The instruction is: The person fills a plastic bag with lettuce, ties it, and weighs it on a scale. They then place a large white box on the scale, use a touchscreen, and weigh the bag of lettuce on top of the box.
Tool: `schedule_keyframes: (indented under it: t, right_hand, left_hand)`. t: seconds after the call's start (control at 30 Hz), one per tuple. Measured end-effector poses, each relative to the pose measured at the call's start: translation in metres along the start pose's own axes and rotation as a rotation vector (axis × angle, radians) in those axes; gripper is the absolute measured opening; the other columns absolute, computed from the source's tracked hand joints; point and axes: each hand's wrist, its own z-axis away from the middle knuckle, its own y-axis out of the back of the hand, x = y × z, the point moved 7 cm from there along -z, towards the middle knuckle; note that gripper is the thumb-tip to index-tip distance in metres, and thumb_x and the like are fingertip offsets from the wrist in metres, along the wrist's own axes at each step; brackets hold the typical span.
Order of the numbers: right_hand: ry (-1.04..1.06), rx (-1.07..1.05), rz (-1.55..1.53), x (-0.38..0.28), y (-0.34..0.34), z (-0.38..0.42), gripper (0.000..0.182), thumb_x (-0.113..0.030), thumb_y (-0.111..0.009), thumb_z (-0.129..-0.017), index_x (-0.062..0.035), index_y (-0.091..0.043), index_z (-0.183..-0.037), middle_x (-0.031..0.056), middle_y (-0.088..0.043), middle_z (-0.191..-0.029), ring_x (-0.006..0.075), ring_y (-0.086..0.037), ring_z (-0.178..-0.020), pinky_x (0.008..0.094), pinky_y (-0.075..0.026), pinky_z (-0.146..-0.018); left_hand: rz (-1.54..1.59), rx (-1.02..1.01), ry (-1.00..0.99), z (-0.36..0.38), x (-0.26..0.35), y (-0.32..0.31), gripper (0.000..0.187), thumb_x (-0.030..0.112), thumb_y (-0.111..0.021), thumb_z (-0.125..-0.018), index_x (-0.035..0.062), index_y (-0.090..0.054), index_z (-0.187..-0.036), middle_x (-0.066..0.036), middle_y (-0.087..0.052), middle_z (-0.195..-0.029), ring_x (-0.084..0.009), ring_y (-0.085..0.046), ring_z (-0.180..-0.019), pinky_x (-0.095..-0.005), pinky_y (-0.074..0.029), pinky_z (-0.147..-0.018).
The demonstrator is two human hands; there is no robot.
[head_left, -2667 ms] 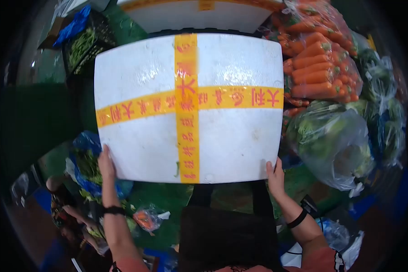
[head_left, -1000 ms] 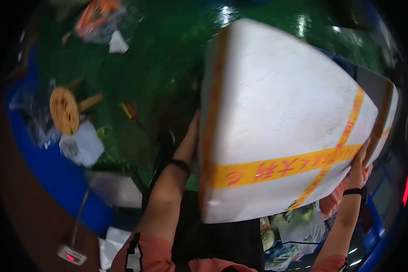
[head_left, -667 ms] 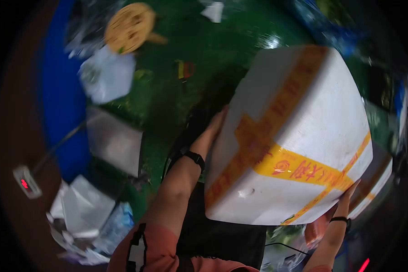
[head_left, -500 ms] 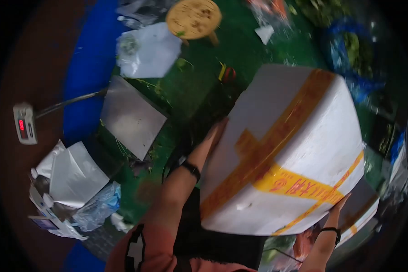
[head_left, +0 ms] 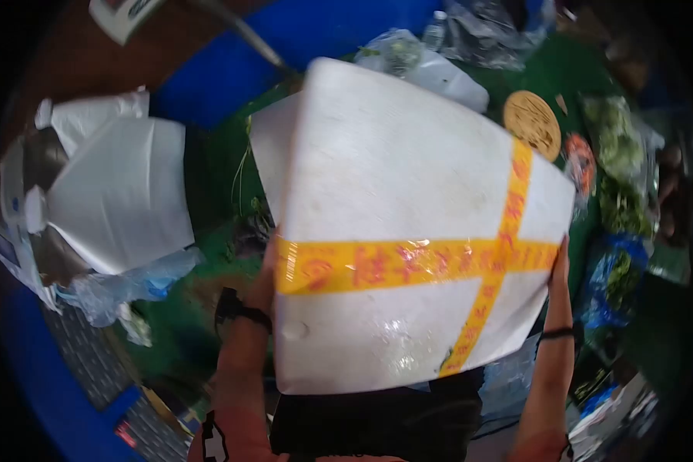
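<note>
A large white foam box [head_left: 393, 177] with crossed yellow tape bearing red print fills the middle of the view, held up in front of my body. My left hand [head_left: 268, 266] presses against its left side, its fingers mostly hidden behind the edge. On the right side my right hand [head_left: 560, 266] grips the box near its edge. Behind the box's left edge, part of the metal scale plate [head_left: 273, 150] shows on the green floor.
A scale display [head_left: 127, 11] and its pole stand at the upper left. White plastic-wrapped stacks [head_left: 123, 192] lie left. A round wooden stool [head_left: 531, 123] is upper right, beside bags of greens [head_left: 612, 142] and a blue bag [head_left: 614, 277].
The box has turned and shifted left in view, now showing a broad taped face. Both hands moved with it. The surroundings have swung round as the camera turned.
</note>
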Motion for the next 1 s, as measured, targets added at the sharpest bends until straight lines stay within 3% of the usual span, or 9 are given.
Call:
schedule_keyframes:
  t: [0.1, 0.3, 0.37, 0.53, 0.67, 0.77, 0.83, 0.93, 1.0]
  right_hand:
    - [0.023, -0.092, 0.333, -0.042, -0.148, -0.076, 0.074, -0.063, -0.046, -0.08, 0.0013, -0.053, -0.116, 0.0133, -0.056, -0.112, 0.0162, -0.055, -0.097, 0.0281, -0.045, -0.078]
    - [1.028, -0.229, 1.79, -0.096, -0.316, -0.189, 0.039, -0.023, -0.038, -0.091, -0.0041, -0.038, -0.125, 0.0194, -0.061, -0.068, 0.0274, -0.06, -0.05, 0.0359, -0.048, -0.038]
    - [0.705, -0.215, 1.14, -0.161, -0.386, -0.007, 0.041, -0.04, -0.045, -0.089, -0.0045, -0.052, -0.108, 0.0167, -0.062, -0.069, 0.0331, -0.061, -0.069, 0.0413, -0.048, -0.062]
    - [0.407, -0.325, 1.796, -0.136, -0.36, 0.023, 0.058, -0.057, -0.038, -0.084, -0.008, -0.061, -0.104, 0.0221, -0.06, -0.101, 0.0371, -0.056, -0.099, 0.0467, -0.042, -0.086]
    - [0.388, -0.302, 1.616, -0.132, -0.309, 0.127, 0.042, -0.05, -0.052, -0.079, -0.0137, -0.065, -0.094, 0.017, -0.063, -0.091, 0.0329, -0.061, -0.087, 0.0435, -0.048, -0.074]
    - [0.142, -0.469, 1.42, -0.122, -0.28, 0.243, 0.037, -0.046, -0.052, -0.08, -0.0148, -0.064, -0.094, 0.0141, -0.064, -0.088, 0.0292, -0.063, -0.073, 0.0421, -0.05, -0.064]
    - [0.513, -0.94, 1.427, -0.033, -0.239, 0.254, 0.026, -0.022, -0.05, -0.085, -0.005, -0.061, -0.101, 0.0125, -0.063, -0.1, 0.0241, -0.063, -0.073, 0.0389, -0.049, -0.061]
    - [-0.387, -0.807, 0.897, 0.012, -0.181, 0.325, 0.033, -0.018, -0.054, -0.084, -0.0029, -0.053, -0.113, 0.0093, -0.061, -0.103, 0.0207, -0.062, -0.073, 0.0324, -0.049, -0.055]
    - [-0.394, -0.88, 0.89, 0.017, -0.173, 0.368, 0.039, -0.023, -0.058, -0.083, -0.0041, -0.05, -0.117, 0.0084, -0.061, -0.102, 0.019, -0.062, -0.074, 0.0303, -0.049, -0.056]
  left_hand:
    - [0.148, 0.021, 0.001, -0.002, 0.007, 0.09, 0.054, 0.046, -0.036, -0.092, 0.005, -0.042, -0.126, -0.009, -0.047, -0.125, -0.0205, -0.042, -0.115, -0.0334, -0.032, -0.098]
    - [0.355, 0.04, 0.038, 0.044, 0.021, 0.208, 0.056, 0.047, -0.036, -0.091, 0.0056, -0.04, -0.129, -0.009, -0.045, -0.128, -0.0209, -0.04, -0.119, -0.034, -0.031, -0.099]
    - [0.415, 0.024, -0.014, 0.066, 0.036, 0.218, 0.057, 0.047, -0.036, -0.091, 0.0058, -0.039, -0.131, -0.009, -0.044, -0.13, -0.021, -0.04, -0.12, -0.0342, -0.03, -0.1]
    - [0.082, 0.286, -0.037, 0.141, 0.036, 0.215, 0.052, 0.042, -0.042, -0.091, 0.0056, -0.043, -0.128, -0.009, -0.044, -0.13, -0.021, -0.042, -0.117, -0.0348, -0.033, -0.098]
    - [-0.815, 0.179, -0.197, 0.216, 0.08, 0.17, 0.046, 0.033, -0.051, -0.089, 0.0041, -0.047, -0.125, -0.009, -0.049, -0.124, -0.0206, -0.045, -0.114, -0.0334, -0.035, -0.097]
    - [-0.395, 0.014, -0.292, 0.263, 0.083, 0.149, 0.04, 0.033, -0.059, -0.083, 0.0013, -0.057, -0.108, -0.008, -0.062, -0.094, -0.0173, -0.057, -0.088, -0.0322, -0.044, -0.079]
    - [-0.489, 0.047, -0.242, 0.297, 0.096, 0.127, 0.044, 0.036, -0.061, -0.081, 0.0019, -0.057, -0.109, -0.008, -0.062, -0.097, -0.0168, -0.056, -0.091, -0.0308, -0.044, -0.079]
    - [-0.628, -0.032, -0.181, 0.33, 0.087, 0.116, 0.051, 0.04, -0.062, -0.079, 0.0024, -0.055, -0.113, -0.009, -0.062, -0.103, -0.0177, -0.056, -0.096, -0.0299, -0.043, -0.083]
    - [-0.708, -0.124, -0.127, 0.354, 0.082, 0.107, 0.056, 0.043, -0.062, -0.079, 0.0032, -0.053, -0.117, -0.01, -0.06, -0.108, -0.0195, -0.055, -0.101, -0.0303, -0.042, -0.086]
